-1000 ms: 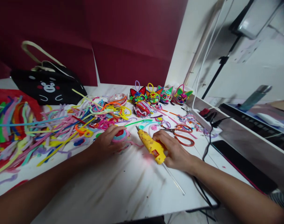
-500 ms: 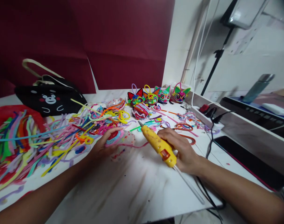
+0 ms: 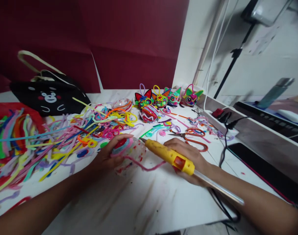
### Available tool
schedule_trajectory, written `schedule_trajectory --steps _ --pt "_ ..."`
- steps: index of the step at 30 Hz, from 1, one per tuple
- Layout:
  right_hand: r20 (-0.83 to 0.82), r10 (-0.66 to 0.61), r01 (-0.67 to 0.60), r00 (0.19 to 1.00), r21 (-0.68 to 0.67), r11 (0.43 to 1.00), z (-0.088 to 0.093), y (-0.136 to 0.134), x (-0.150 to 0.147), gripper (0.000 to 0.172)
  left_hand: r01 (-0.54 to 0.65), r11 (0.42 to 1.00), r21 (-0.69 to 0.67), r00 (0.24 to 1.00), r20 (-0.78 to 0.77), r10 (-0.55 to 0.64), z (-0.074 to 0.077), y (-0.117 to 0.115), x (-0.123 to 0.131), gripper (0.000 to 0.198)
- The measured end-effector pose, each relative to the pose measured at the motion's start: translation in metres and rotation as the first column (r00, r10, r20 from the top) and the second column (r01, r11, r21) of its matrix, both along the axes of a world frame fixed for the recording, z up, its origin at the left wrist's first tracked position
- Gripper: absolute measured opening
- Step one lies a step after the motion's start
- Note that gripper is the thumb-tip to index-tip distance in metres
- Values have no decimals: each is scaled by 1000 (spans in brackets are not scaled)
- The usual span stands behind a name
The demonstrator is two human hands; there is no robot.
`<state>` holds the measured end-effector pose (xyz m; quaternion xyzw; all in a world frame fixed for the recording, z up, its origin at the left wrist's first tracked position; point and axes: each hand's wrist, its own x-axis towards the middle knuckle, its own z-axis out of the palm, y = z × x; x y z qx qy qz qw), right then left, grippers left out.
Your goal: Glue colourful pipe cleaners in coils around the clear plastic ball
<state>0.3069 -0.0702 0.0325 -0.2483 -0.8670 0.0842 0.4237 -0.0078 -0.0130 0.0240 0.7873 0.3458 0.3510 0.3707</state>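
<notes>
My left hand [image 3: 112, 151] is wrapped round a clear plastic ball [image 3: 136, 153] partly covered with red, blue and pink pipe cleaner. From the ball a loose pink pipe cleaner [image 3: 149, 169] sags across toward my right hand [image 3: 185, 156]. That hand grips a yellow hot glue gun [image 3: 172, 156], with a clear glue stick [image 3: 219, 186] jutting from its back end. The gun's metal nozzle points left, close to the ball's upper right side; whether it touches, I cannot tell. Where the pink strand ends near my right hand is hidden.
Orange-handled scissors [image 3: 194, 135] lie beyond my right hand. Several animal-head ornaments [image 3: 161, 99] line the back. Piled pipe cleaners [image 3: 66, 140] and a black bag [image 3: 50, 99] occupy the left. At right are a power strip [image 3: 221, 122], a black phone-like slab [image 3: 261, 171] and cables.
The glue gun has swung flatter, its nozzle moving left and down to the ball. The ball shows more of its clear side, and the pink strand sags lower.
</notes>
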Motion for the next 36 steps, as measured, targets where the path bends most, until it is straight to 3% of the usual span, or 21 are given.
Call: schedule_trajectory --steps 7,14,20,36 --pt "119 6 -8 993 18 1000 -3 -8 -8 33 16 1000 18 999 40 -17 -4 -1 5 56" --pt "209 -12 -3 978 74 997 5 -12 -13 38 31 998 52 998 47 -33 -6 -3 9 54" --pt "237 -35 10 971 107 994 9 -15 -17 37 61 998 -15 996 69 -59 -8 -2 9 58" --pt "301 -55 -1 952 184 983 11 -17 -24 38 64 998 -13 995 72 -63 -7 -3 13 52"
